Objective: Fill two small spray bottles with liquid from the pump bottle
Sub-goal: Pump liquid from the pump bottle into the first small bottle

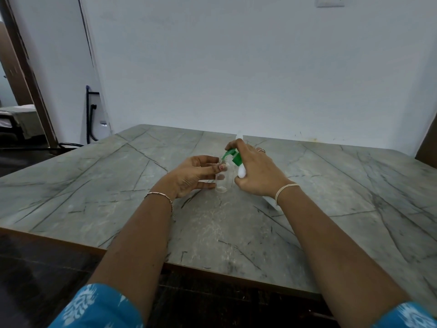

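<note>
Where the counter [94, 185] reaches its middle, one clear spray bottle [223, 185] stands uncapped; left hand [189, 176] at its 9 o'clock, fingers curled round it; pump bottle [241, 172], white with green head, tilted at its 3 o'clock, nozzle at the open neck; right hand [257, 174] wrapped round it, forefinger on the pump; whitish item [239, 136] at 12 o'clock, unidentifiable.

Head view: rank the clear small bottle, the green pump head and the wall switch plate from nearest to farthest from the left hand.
1. Clear small bottle, held in the left hand's fingers.
2. Green pump head, just to its right, on the pump bottle gripped by the right hand.
3. Wall switch plate, high on the far wall, upper right.
</note>
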`<state>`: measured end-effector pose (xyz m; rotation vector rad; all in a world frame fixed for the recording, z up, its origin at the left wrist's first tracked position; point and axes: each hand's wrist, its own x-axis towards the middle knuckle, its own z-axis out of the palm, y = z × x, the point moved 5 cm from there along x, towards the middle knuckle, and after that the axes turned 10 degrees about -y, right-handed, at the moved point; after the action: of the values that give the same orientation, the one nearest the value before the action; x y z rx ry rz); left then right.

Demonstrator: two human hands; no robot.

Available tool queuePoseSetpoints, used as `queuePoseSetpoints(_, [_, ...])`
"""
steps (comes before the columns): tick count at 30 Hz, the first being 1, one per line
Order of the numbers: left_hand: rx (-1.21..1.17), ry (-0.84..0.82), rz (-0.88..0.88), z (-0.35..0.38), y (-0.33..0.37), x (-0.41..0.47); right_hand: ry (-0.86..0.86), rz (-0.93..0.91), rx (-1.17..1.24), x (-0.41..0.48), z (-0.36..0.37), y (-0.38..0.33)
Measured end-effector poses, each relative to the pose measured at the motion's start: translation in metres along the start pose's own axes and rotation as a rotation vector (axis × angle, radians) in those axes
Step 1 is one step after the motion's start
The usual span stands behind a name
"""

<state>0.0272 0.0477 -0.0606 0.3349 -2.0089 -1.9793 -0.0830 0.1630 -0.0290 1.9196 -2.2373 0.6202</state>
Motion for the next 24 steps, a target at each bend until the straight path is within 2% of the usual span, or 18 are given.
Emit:
queuePoseSetpoints(8, [-0.030,-0.001,-0.002,-0.0029,-0.0026,0.0023,0.009,-0.001,-0.089,-0.0079,-0.0014,0.0008])
queuePoseSetpoints(18, [-0.018,-0.008,-0.008,-0.0025,-0.0024,0.0026,0.003,0.005,-0.021,-0.0043,-0.0012,-0.0016])
queuePoseSetpoints(24, [-0.042,0.002,-0.003,-0.0014,-0.0021,0.0018,0.010,0.010,-0.078,-0.0070,-0.0023,-0.0009])
